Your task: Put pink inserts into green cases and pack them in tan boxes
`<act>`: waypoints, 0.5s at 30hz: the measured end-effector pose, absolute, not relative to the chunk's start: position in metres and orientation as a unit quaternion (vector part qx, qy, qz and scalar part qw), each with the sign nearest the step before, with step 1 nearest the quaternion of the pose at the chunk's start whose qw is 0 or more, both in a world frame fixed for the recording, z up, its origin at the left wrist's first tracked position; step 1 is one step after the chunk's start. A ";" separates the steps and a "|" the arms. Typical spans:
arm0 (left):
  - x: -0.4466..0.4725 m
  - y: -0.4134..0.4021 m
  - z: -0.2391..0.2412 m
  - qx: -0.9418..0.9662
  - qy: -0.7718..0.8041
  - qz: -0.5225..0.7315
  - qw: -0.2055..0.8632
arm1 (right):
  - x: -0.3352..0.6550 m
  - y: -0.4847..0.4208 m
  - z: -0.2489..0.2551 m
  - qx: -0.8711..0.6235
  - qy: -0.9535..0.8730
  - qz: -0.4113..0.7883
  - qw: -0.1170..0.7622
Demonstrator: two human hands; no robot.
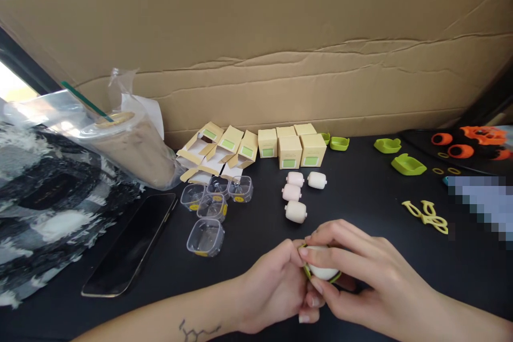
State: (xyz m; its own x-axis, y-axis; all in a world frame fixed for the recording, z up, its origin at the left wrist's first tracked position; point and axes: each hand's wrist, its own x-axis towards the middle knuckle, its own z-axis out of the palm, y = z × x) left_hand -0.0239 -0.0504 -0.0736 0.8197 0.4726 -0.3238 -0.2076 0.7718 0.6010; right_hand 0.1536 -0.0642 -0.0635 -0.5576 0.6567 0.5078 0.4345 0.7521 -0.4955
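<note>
Both hands meet low in the middle of the black table [360,192]. My left hand [276,288] and my right hand [360,272] are closed together on a white roller in a green holder [323,271], fingers pinching its sides. Just beyond them lie several loose pale pink-white rollers [295,211]. To the left stand several small clear plastic cases [205,237].
Small cream boxes with green labels [289,152], some open, stand at the back by the cardboard wall. Green holders [407,164] and a yellow plastic piece [427,215] lie to the right, orange parts [460,150] beyond. A phone [132,246] and a bagged drink cup [128,144] sit left.
</note>
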 end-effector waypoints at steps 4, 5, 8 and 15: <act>-0.026 -0.050 -0.077 0.279 0.207 0.204 0.916 | 0.162 -0.060 -0.061 -0.321 -0.870 0.188 0.323; -0.027 -0.049 -0.077 0.286 0.205 0.223 0.909 | 0.165 -0.059 -0.059 -0.322 -0.861 0.205 0.335; -0.030 -0.049 -0.074 0.334 0.220 0.289 0.870 | 0.171 -0.053 -0.055 -0.312 -0.837 0.253 0.371; -0.033 -0.050 -0.068 0.433 0.311 0.290 0.795 | 0.172 -0.047 -0.059 -0.304 -0.838 0.291 0.348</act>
State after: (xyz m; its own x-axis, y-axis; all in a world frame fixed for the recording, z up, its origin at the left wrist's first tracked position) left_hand -0.0326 -0.0500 -0.0679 0.6381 0.7305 -0.2434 -0.1916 0.4568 0.8687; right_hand 0.1719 -0.0470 -0.0592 -0.5738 0.7114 0.4057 0.3066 0.6460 -0.6991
